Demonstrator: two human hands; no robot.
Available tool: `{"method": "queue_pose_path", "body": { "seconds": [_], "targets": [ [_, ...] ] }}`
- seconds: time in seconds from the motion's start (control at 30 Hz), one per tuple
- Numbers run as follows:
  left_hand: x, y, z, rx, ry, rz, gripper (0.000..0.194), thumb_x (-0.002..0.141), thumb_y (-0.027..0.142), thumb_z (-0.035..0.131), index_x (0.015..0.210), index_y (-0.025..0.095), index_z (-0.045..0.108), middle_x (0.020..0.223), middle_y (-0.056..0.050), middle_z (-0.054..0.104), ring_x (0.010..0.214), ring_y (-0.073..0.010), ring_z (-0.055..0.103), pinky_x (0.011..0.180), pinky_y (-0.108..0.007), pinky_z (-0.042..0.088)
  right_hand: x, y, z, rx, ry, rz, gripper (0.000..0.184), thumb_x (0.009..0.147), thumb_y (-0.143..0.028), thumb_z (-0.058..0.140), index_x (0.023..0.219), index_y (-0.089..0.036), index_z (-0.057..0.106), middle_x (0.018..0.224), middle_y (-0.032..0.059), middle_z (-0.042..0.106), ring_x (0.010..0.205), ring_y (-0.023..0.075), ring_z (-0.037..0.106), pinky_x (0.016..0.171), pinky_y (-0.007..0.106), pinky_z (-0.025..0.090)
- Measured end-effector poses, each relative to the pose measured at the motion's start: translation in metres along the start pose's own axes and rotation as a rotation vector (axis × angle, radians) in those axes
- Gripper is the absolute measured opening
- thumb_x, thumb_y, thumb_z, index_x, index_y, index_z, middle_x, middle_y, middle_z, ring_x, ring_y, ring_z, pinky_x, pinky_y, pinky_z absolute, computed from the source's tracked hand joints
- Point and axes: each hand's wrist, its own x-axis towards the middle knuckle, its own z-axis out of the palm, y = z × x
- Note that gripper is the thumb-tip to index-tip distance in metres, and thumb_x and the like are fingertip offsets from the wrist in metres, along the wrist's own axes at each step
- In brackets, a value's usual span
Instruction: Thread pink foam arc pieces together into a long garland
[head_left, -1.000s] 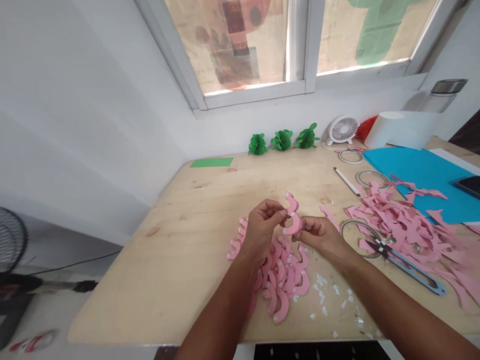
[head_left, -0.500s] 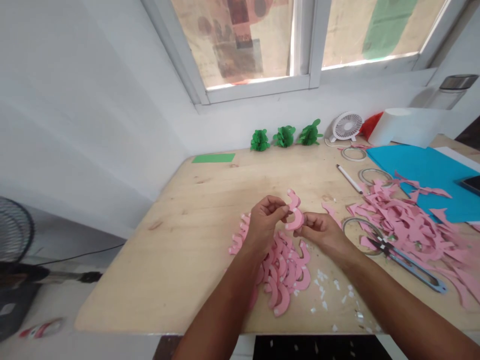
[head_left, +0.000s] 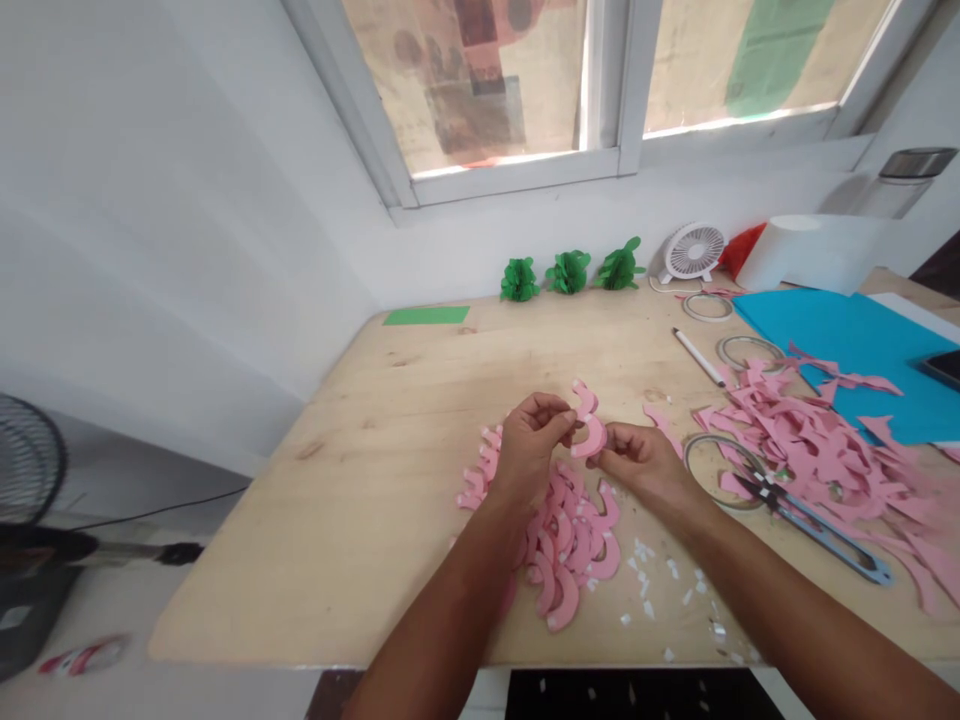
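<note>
Pink curved paper pieces (head_left: 591, 437), joined in a wavy S-shape, are held up over the table between both hands. My left hand (head_left: 536, 440) pinches them from the left, thumb and forefinger at the middle. On the right, my right hand (head_left: 645, 462) grips the lower curve's edge with thumb and fingers. Below the hands lies a pile of pink curved paper cutouts (head_left: 574, 540), many with small white patches at their ends. My left forearm covers part of this pile.
Pink paper scraps (head_left: 817, 440) heap at the right, with blue-handled scissors (head_left: 825, 535) and a tape roll (head_left: 697, 470) beside them. White bits (head_left: 646, 580) lie near the front edge. Green paper shapes (head_left: 568, 272), a small fan (head_left: 694, 252) and blue sheets (head_left: 862, 340) are farther back.
Almost nothing differs. Both hands keep hold of the pink paper pieces, which have shifted very slightly.
</note>
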Motion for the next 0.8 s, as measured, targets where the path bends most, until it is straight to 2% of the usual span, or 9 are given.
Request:
{"method": "queue_pose_path", "body": {
  "seconds": [0.13,0.37,0.5,0.63,0.8],
  "targets": [
    [-0.0003,-0.0008,0.0017,0.005,0.012,0.021,0.015,0.061,0.016,0.068,0.071,0.015,0.058,0.052,0.004,0.055,0.049,-0.0078,0.053,0.051,-0.019,0.038,-0.0002,-0.0001,0.0005,0.009,0.009,-0.006,0.015,0.07,-0.03,0.063,0.067,-0.016,0.06,0.056,-0.0039,0.051,0.048,0.008,0.04,0.046,0.021,0.029],
    [-0.0042,-0.0029,0.009,0.101,0.083,0.128,0.01,0.062,0.015,0.065,0.067,0.015,0.057,0.054,0.004,0.054,0.049,-0.0065,0.048,0.05,-0.019,0.037,0.0018,0.0042,-0.0005,0.063,0.004,-0.009,0.015,0.07,-0.031,0.064,0.07,-0.016,0.064,0.063,-0.001,0.06,0.055,0.0101,0.049,0.05,0.022,0.035],
    [-0.005,-0.0039,0.01,0.128,0.094,0.127,0.009,0.062,0.016,0.065,0.067,0.015,0.057,0.056,0.004,0.055,0.051,-0.0073,0.049,0.052,-0.019,0.038,0.0018,0.0029,-0.0005,0.097,-0.003,0.027,0.017,0.068,-0.033,0.067,0.072,-0.016,0.066,0.066,0.0007,0.063,0.058,0.0118,0.054,0.052,0.023,0.038],
    [-0.005,-0.0042,0.0096,0.14,0.098,0.138,0.009,0.062,0.016,0.065,0.067,0.016,0.058,0.058,0.003,0.057,0.054,-0.0077,0.051,0.053,-0.019,0.04,-0.0007,-0.0018,0.001,0.18,-0.021,0.046,0.015,0.068,-0.031,0.068,0.075,-0.018,0.068,0.072,0.0011,0.067,0.065,0.013,0.058,0.061,0.025,0.043],
    [-0.0047,-0.0034,0.0101,0.143,0.105,0.144,0.009,0.062,0.017,0.065,0.066,0.016,0.057,0.057,0.003,0.056,0.052,-0.0076,0.051,0.052,-0.019,0.04,-0.0028,-0.0057,0.0012,0.194,-0.048,0.051,0.018,0.069,-0.031,0.068,0.081,-0.018,0.069,0.075,0.0018,0.068,0.069,0.0141,0.059,0.064,0.026,0.044]
  ]
}}
